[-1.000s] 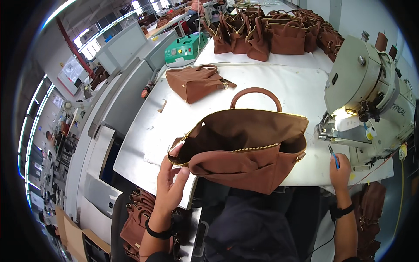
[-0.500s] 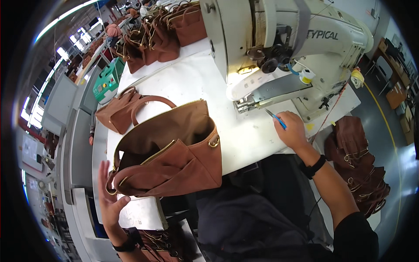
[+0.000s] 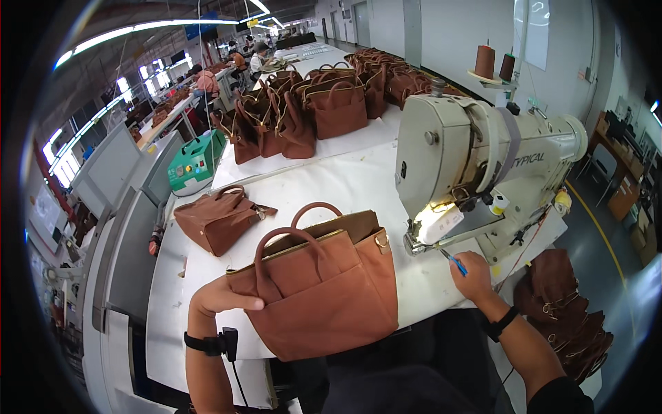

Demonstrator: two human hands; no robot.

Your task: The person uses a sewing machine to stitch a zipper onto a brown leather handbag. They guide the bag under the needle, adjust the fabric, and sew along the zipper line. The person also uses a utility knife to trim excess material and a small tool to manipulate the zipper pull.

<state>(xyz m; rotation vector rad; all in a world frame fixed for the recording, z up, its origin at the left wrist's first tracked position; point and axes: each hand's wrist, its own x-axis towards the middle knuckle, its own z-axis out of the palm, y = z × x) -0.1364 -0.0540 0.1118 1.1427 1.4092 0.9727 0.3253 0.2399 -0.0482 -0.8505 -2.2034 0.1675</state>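
A brown leather handbag [image 3: 331, 290] stands upright on the white table near its front edge, with two handles raised and a gold zipper along its top. My left hand [image 3: 224, 295] grips the bag's left end, thumb on the front face and the other fingers hidden behind. My right hand [image 3: 472, 276] is closed round a slim, pointed, blue-handled tool [image 3: 456, 265]; its exact kind is too small to tell. The tool's tip points toward the bed of the sewing machine [image 3: 476, 159], just below the needle area. A smaller brown bag [image 3: 219, 219] lies behind the handbag at the left.
Several finished-looking brown bags [image 3: 338, 110] stand at the back of the table [image 3: 358, 165]. A green box-shaped device [image 3: 196, 164] is at the left edge. Brown leather pieces [image 3: 562, 310] hang at the right, below table height. Thread cones [image 3: 485, 62] stand behind the machine. Other people work far off.
My left hand, open beside the bag before, now grips its left end. The bag has turned more upright, its opening less exposed. The view has tilted up; my right hand still holds the tool.
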